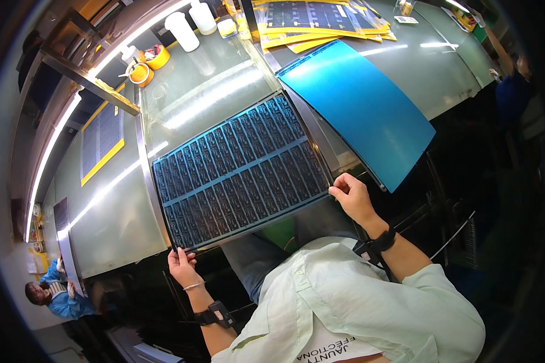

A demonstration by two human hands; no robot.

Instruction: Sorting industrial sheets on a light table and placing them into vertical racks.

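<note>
Flexible circuit sheet (239, 172) — dark, printed with rows of blue patterns — lies flat on the glass table (206, 91), its near edge at the table's rim. Handling it well likely calls for light, even pinches at both corners, keeping the sheet uncreased. Left hand (181, 266) pinches the near-left corner; right hand (351, 196) is closed on the near-right corner. A blue sheet (363, 109) lies beside.

Factory assembly floor, electronics work. Evidence: long glass-topped workbench (218, 91) lit from beneath, stacked yellow-backed circuit sheets (321, 21), tape rolls (148, 63), white plastic bottles (191, 24), 2nd worker in blue smock (57, 290) at neighbouring bench.
</note>
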